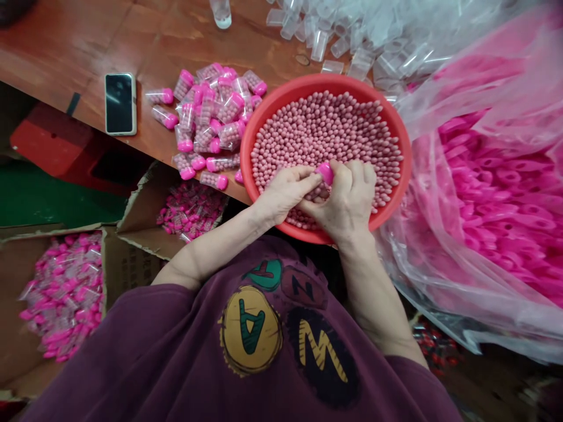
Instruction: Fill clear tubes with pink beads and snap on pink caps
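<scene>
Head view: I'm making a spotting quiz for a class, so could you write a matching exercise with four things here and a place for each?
Things
1. Phone
2. Red basin
3. Clear plastic cylinders
4. Bright pink piece

Places
A. At the fingers of the left hand and right hand
B. Around the pale pink knobbed pieces
C. On the table, left of the pink-capped containers
D. Heaped beyond the basin, near the picture's top

Pairs: 1-C, 2-B, 3-D, 4-A
</scene>
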A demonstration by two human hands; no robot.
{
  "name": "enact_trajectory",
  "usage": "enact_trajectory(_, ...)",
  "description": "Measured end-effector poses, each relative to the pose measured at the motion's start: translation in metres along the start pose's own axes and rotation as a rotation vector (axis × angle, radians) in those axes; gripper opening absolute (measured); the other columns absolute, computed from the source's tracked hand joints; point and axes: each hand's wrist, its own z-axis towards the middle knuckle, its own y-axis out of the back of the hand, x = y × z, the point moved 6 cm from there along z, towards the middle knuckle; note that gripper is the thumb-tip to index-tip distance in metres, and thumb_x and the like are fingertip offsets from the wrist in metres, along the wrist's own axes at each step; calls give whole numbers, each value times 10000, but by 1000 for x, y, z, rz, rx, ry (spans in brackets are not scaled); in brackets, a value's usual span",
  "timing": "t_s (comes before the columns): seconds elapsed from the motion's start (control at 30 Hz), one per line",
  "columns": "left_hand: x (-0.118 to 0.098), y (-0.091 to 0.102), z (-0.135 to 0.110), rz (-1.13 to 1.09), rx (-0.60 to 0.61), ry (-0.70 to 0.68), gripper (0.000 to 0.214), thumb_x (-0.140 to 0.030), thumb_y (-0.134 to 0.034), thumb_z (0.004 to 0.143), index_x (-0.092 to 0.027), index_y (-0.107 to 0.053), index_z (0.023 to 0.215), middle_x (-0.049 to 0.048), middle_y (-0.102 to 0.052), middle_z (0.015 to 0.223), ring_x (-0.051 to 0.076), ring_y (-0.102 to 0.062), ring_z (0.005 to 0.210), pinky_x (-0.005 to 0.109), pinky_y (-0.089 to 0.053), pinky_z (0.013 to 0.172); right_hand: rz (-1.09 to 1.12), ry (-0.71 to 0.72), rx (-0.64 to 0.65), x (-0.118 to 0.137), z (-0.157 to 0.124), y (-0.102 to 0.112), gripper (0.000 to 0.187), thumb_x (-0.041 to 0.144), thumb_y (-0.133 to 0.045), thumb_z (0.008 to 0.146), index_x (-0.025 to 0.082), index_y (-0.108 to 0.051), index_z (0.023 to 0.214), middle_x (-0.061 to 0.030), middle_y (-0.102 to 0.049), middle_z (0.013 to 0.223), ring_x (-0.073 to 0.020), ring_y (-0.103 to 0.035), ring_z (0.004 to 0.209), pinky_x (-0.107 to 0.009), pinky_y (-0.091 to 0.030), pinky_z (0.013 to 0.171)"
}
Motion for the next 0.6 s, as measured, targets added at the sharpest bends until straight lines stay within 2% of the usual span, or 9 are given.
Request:
enact_trajectory(0.1, -18, -2, -5, 81, -72, -114, 367, -552, -796, 1060, -200, -769, 1160, 38, -791, 978, 200, -785, 950, 335, -634, 879, 184, 45, -77, -3, 7, 6, 794, 560, -796, 990, 223, -525, 1657, -204, -696, 1430, -441, -683, 1294, -691, -573, 1120)
enact_trajectory(0.2, -55, 27, -27, 220, -202, -374, 421, -580, -701, 1114, -262, -705, 1389, 67, -809, 1264, 270, -769, 1245, 421, -621, 1038, 459, -24, -251, -22, 10, 27, 629, 518, -701, 1092, 308, -532, 1661, -154, -728, 1398, -328, -720, 1143, -537, -618, 1000)
enact_trajectory(0.27, -79, 75, -55, 308, -330, -590, 490, -581, -764, 1073, -284, -657, 1448, 62, -770, 1442, 299, -715, 1354, 486, -576, 1151, 494, -74, -278, -33, 9, 39, 344, 463, -626, 1144, 309, -715, 1438, -132, -774, 1259, -302, -722, 1071, -501, -600, 964)
enact_trajectory(0.33, -94, 144, -95, 399, -674, -809, 547, -682, -759, 1016, -303, -660, 1397, 21, -775, 1360, 295, -699, 1311, 532, -555, 1155, 439, -47, -147, -32, 7, 39, 216, 421, -637, 1131, 293, -798, 1196, -111, -796, 1155, -304, -733, 1063, -506, -594, 988)
enact_trajectory(0.4, -94, 207, -131, 566, -997, -787, 498, -715, -675, 1024, -292, -706, 1285, 0, -787, 1284, 328, -660, 1368, 561, -497, 1166, 392, 37, 57, -20, 3, 28, 204, 419, -723, 1071, 278, -811, 1191, -110, -801, 1204, -325, -747, 1120, -532, -607, 1046)
enact_trajectory(0.47, -91, 237, -152, 832, -1150, -679, 448, -658, -655, 1056, -296, -724, 1311, 19, -772, 1424, 404, -482, 1616, 604, -361, 1243, 331, 115, 230, -5, -3, 11, 317, 423, -771, 1037, 260, -802, 1307, -135, -780, 1321, -356, -734, 1213, -563, -607, 1118)
enact_trajectory(0.5, -90, 238, -158, 925, -1186, -674, 457, -647, -644, 1067, -292, -724, 1343, 50, -749, 1501, 427, -427, 1663, 631, -318, 1254, 289, 137, 287, 2, -5, 3, 345, 411, -750, 1050, 245, -797, 1349, -152, -768, 1349, -366, -724, 1244, -572, -602, 1144)
enact_trajectory(0.57, -92, 211, -159, 992, -1164, -831, 474, -625, -543, 1125, -264, -731, 1366, 126, -721, 1547, 429, -438, 1664, 663, -328, 1230, 204, 151, 331, 11, -5, -10, 346, 356, -644, 1103, 204, -804, 1369, -179, -765, 1309, -368, -720, 1224, -571, -600, 1148)
enact_trajectory(0.6, -93, 186, -146, 1033, -1000, -878, 465, -596, -500, 1155, -253, -737, 1361, 134, -733, 1523, 405, -490, 1630, 651, -370, 1219, 166, 150, 332, 14, -5, -14, 357, 326, -587, 1124, 190, -812, 1365, -185, -767, 1268, -363, -721, 1194, -564, -602, 1135)
